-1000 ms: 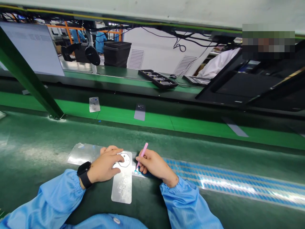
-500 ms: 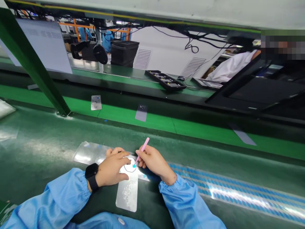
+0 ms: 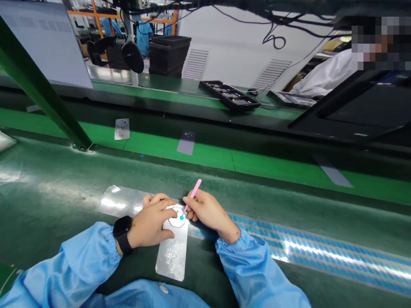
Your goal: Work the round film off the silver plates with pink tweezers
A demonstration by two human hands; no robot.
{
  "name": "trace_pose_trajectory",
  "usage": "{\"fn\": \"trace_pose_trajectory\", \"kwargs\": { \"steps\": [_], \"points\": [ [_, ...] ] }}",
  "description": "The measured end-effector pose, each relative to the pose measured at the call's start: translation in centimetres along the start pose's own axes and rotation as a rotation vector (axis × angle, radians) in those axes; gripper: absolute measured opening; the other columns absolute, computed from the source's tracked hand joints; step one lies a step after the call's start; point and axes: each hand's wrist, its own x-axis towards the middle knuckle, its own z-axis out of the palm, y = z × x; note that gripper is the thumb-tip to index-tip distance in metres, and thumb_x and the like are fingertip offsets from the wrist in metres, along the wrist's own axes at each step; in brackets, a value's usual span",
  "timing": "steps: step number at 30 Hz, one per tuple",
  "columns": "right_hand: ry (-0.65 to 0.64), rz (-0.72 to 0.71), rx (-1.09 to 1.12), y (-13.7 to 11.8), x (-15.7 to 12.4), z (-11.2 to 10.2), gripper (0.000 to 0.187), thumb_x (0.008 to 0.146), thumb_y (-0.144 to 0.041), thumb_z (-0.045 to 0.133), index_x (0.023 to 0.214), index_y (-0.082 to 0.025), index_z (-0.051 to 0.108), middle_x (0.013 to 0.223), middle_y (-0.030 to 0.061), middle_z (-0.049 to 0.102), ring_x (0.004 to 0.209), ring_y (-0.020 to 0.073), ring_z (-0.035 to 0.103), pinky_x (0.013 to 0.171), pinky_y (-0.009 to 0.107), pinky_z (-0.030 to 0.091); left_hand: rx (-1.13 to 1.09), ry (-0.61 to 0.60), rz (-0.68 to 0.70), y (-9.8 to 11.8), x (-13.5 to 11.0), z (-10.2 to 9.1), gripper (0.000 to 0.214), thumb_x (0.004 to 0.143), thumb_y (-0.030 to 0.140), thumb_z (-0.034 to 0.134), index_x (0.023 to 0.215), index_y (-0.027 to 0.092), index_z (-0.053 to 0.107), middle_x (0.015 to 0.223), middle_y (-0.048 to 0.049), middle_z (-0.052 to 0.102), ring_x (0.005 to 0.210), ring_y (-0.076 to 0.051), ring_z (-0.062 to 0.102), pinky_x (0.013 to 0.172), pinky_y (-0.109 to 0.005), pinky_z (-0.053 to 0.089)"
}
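Note:
A silver phone back cover (image 3: 172,254) lies on the green mat in front of me. My left hand (image 3: 150,222) presses on its upper end, fingers flat beside the round camera cutout (image 3: 177,216). My right hand (image 3: 207,209) pinches pink tweezers (image 3: 193,194). Their tip holds a small blue sticker (image 3: 181,217) right over the cutout. A black watch (image 3: 123,233) sits on my left wrist.
A long sheet of blue stickers (image 3: 314,252) runs right from my right hand. A clear film (image 3: 120,201) lies left. Two more covers (image 3: 122,128) (image 3: 186,141) rest on the green belt beyond. A black tray (image 3: 229,95) and another person in white (image 3: 324,75) are at the far side.
My right hand carried the tweezers from the sticker sheet leftward onto the cover's camera cutout, with a blue sticker at the tip. My view shifted slightly downward.

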Motion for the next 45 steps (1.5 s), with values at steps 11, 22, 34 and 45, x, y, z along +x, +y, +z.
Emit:
{"fn": "trace_pose_trajectory", "kwargs": {
  "steps": [11, 22, 34, 45],
  "points": [
    [0.007, 0.013, -0.042, -0.8, -0.3, 0.0, 0.018, 0.087, -0.021, 0.050, 0.069, -0.019, 0.050, 0.051, -0.0022, 0.061, 0.043, 0.0108, 0.058, 0.042, 0.020, 0.046, -0.003, -0.001, 0.001, 0.1, 0.0, -0.1, 0.035, 0.065, 0.030, 0.079, 0.097, 0.024, 0.065, 0.131, -0.0047, 0.057, 0.119, -0.030, 0.041, 0.093, -0.047, 0.030],
    [0.020, -0.033, -0.059, 0.1, 0.0, 0.2, 0.016, 0.085, -0.024, 0.052, 0.069, -0.019, 0.052, 0.054, -0.0014, 0.061, 0.045, 0.0111, 0.060, 0.042, 0.019, 0.046, 0.023, 0.004, 0.006, 0.2, -0.1, -0.1, 0.033, 0.067, 0.029, 0.077, 0.097, 0.024, 0.065, 0.130, -0.0051, 0.057, 0.119, -0.031, 0.041, 0.093, -0.048, 0.030],
    [0.023, -0.054, -0.082, 0.1, 0.0, 0.1, 0.015, 0.085, -0.023, 0.052, 0.071, -0.020, 0.052, 0.052, -0.0012, 0.062, 0.044, 0.0115, 0.059, 0.044, 0.020, 0.047, 0.076, -0.034, 0.017, 0.4, -0.2, -0.2, 0.035, 0.070, 0.029, 0.074, 0.104, 0.027, 0.066, 0.134, -0.0065, 0.053, 0.120, -0.035, 0.038, 0.091, -0.052, 0.030],
    [0.033, -0.118, -0.120, 0.4, 0.1, 0.1, 0.014, 0.085, -0.024, 0.053, 0.071, -0.020, 0.053, 0.051, -0.0016, 0.063, 0.044, 0.0119, 0.060, 0.046, 0.021, 0.045, 0.156, -0.033, 0.029, 1.1, -0.3, -0.2, 0.035, 0.074, 0.027, 0.068, 0.108, 0.030, 0.066, 0.132, -0.0061, 0.052, 0.121, -0.035, 0.036, 0.092, -0.052, 0.033]
  ]
}}
